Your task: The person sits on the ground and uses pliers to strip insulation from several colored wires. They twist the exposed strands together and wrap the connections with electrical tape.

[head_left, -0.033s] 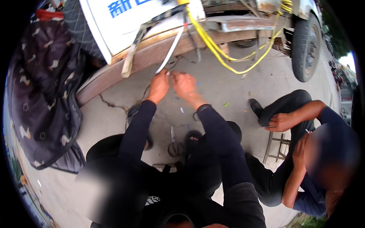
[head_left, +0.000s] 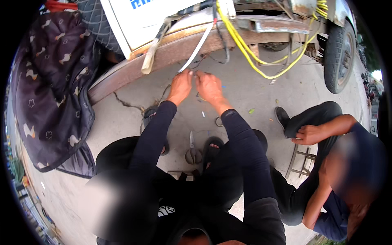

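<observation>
A white cable (head_left: 199, 45) hangs from the vehicle's side below a red band and runs down to the fingertips of my left hand (head_left: 180, 87). That hand is closed in a pinch on the cable's lower end. Right beside it, my right hand (head_left: 209, 87) is closed too, its fingertips almost meeting the left ones; what it pinches is too small to make out. Thin dark wires lie just behind my fingers. Scissors (head_left: 192, 152) with dark handles lie on the concrete between my feet.
A loop of yellow cable (head_left: 241, 47) and a wooden handle (head_left: 148, 61) hang from the vehicle's brown side beam (head_left: 118, 79). At left drapes a dark patterned cover (head_left: 53, 98). A person (head_left: 326, 130) sits close on my right near a small stool (head_left: 300, 161).
The whole view has shifted, so everything appears slightly further right, and most things higher. Both hands stay together at the white cable's end.
</observation>
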### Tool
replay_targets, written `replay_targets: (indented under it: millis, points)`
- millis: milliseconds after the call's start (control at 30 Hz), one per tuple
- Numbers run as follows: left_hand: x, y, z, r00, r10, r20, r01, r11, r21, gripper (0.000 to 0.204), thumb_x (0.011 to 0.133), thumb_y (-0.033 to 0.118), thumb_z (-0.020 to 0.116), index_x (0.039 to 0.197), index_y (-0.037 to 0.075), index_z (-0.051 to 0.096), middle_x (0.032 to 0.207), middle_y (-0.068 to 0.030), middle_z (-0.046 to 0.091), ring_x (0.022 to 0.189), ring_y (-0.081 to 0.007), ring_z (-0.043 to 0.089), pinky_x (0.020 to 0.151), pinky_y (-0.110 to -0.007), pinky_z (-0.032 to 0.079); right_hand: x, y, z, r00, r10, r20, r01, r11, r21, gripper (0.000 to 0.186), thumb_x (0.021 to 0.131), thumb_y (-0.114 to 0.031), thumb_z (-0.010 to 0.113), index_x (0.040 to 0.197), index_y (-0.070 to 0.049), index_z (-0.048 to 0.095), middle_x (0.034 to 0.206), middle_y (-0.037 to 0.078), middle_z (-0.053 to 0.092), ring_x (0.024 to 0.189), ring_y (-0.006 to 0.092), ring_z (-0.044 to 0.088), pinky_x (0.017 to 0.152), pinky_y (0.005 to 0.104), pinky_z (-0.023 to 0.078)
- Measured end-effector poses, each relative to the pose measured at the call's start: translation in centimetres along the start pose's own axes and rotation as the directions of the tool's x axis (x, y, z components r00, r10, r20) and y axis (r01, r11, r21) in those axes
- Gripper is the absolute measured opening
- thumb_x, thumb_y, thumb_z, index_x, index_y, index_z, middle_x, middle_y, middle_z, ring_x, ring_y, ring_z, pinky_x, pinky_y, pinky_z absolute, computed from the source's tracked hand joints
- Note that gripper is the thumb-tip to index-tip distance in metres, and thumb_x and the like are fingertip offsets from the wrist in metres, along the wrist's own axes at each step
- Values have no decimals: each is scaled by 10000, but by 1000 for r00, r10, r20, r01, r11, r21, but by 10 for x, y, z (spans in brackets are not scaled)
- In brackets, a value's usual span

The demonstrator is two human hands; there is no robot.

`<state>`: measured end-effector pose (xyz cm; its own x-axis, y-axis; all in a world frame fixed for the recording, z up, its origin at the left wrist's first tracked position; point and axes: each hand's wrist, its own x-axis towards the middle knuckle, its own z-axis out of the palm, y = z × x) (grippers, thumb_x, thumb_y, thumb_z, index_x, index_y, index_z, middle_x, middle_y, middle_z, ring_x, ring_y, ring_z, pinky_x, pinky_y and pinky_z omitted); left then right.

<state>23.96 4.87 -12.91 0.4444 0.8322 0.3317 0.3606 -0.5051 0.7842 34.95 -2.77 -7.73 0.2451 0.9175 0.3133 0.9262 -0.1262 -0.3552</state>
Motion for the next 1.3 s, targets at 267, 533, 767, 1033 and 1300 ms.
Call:
replay_targets:
  millis: [267, 533, 767, 1033, 1300]
  points:
    - [-112, -118, -112, 631, -626, 459, 643, 90, -761, 225, 1008, 268, 449, 861, 103, 489, 618, 69, 370, 477, -56, 337, 417, -240, 246, -47, -122, 139, 939, -12, 344, -64, 976, 208, 185, 946, -234, 498, 1001, -98, 609, 929, 180, 690, 902, 393, 646, 779, 484, 504]
    - [-109, -135, -118, 632, -612, 475, 662, 108, -742, 272, 1015, 309, 444, 846, 107, 511, 618, 63, 416, 474, -57, 357, 423, -238, 279, -54, -131, 157, 952, 25, 306, -106, 962, 253, 253, 974, -277, 458, 982, -62, 591, 833, 231, 674, 826, 442, 641, 746, 534, 489]
    - [-95, -139, -127, 713, -655, 249, 652, 488, -581, 333, 990, 324, 544, 1078, 14, 629, 966, -68, 686, 792, -142, 645, 654, -284, 518, -58, -155, 157, 952, 145, 270, -208, 953, 221, 310, 982, -316, 453, 1011, -56, 618, 815, 222, 685, 790, 438, 658, 723, 527, 512]
    - [-90, -140, -125, 720, -624, 305, 609, 355, -709, 337, 957, 260, 619, 1159, -9, 619, 1068, -124, 695, 978, -210, 659, 885, -336, 500, -69, -156, 156, 963, 133, 236, -167, 977, 131, 280, 961, -262, 482, 953, -30, 638, 744, 238, 672, 733, 434, 668, 669, 522, 531]
    - [-106, -120, -128, 705, -620, 345, 663, 404, -630, 340, 948, 240, 632, 1145, -37, 617, 1062, -152, 692, 1001, -224, 660, 843, -323, 515, -104, -166, 143, 963, 233, 132, -256, 946, 198, 259, 941, -212, 517, 829, -15, 643, 705, 255, 654, 687, 447, 658, 627, 526, 530]
